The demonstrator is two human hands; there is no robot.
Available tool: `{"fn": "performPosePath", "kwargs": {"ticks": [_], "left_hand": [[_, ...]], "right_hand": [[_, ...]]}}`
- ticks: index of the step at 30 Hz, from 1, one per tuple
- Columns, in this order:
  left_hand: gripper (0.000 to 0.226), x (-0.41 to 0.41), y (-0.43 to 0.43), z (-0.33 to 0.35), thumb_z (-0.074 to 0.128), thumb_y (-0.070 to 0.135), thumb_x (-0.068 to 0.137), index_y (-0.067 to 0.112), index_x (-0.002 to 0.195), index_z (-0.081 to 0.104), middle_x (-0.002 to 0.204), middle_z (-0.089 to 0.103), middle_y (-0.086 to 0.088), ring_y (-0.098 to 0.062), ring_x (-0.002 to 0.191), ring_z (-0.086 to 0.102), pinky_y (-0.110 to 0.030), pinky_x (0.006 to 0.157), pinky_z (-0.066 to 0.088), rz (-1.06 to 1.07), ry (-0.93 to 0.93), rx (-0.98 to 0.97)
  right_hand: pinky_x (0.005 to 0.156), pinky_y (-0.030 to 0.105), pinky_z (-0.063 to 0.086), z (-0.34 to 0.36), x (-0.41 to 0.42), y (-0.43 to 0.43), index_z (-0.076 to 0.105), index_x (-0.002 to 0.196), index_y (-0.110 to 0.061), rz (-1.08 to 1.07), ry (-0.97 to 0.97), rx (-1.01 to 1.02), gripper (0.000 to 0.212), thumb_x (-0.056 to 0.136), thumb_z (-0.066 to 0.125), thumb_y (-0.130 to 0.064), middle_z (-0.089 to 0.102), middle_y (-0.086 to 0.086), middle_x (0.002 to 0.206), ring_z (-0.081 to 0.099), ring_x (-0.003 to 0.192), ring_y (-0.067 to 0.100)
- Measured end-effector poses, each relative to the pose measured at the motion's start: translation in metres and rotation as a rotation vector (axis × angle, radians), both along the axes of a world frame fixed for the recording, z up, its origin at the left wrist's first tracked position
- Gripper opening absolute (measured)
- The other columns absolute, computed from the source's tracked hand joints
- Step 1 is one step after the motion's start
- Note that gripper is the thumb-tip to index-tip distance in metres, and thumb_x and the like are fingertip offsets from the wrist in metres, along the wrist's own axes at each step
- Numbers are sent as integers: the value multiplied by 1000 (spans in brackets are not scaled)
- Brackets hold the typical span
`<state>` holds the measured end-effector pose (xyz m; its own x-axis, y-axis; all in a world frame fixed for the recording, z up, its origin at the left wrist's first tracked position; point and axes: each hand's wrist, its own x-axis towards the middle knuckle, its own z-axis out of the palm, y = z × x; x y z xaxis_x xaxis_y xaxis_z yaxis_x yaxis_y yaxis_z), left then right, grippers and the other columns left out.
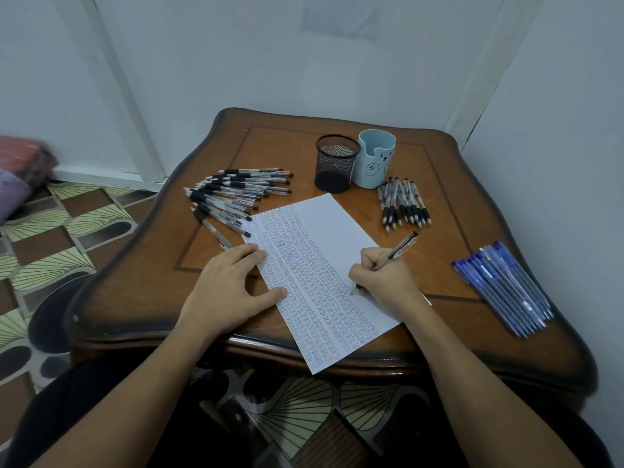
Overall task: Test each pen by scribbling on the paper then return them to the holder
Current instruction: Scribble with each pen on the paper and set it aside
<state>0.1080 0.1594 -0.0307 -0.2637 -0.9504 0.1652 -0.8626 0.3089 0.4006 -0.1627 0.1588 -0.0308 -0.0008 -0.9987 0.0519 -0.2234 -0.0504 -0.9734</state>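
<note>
We see the scene through a single wide-angle camera worn on the person's head, facing forward and steeply down onto a small wooden table that fills the middle of the frame. We sit close to it. Both forearms enter from the near bottom edge, and the left hand and the right hand with its pen meet on the sheet of paper near the centre. Beyond the table's far side the view takes in pale walls, and at the left, patterned floor.
</note>
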Motion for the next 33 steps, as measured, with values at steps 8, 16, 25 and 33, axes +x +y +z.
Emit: {"fn": "performPosePath", "kwargs": {"ticks": [8, 16, 25, 33], "left_hand": [[97, 0, 0, 1, 35, 86, 65, 25, 140, 49, 147, 41, 9, -10, 136, 33, -35, 113, 21, -4, 1, 6], [96, 0, 0, -1, 37, 85, 66, 24, 139, 51, 146, 43, 8, -11, 134, 35, -35, 113, 23, 9, 12, -7], [96, 0, 0, -1, 36, 86, 66, 25, 139, 50, 146, 42, 8, -10, 135, 34, -34, 112, 22, 2, 1, -8], [97, 0, 1, 0, 35, 86, 66, 25, 140, 49, 147, 41, 9, -9, 135, 33, -33, 113, 21, 6, -6, -6]], "right_hand": [[46, 22, 38, -2, -1, -1, 31, 52, -18, -23, 30, -25, 49, 80, 61, 10, 26, -5, 50, 32, 46, 10], [47, 24, 39, 0, -1, -2, 28, 51, -20, -22, 6, -5, 52, 78, 58, 12, 24, -4, 51, 29, 47, 10], [46, 24, 36, 1, 0, -1, 28, 52, -18, -45, 10, -5, 51, 79, 59, 12, 22, -2, 52, 28, 49, 11], [47, 25, 42, 1, -2, -2, 28, 47, -23, -57, -48, 12, 58, 81, 57, 13, 22, -4, 51, 28, 46, 10]]}}
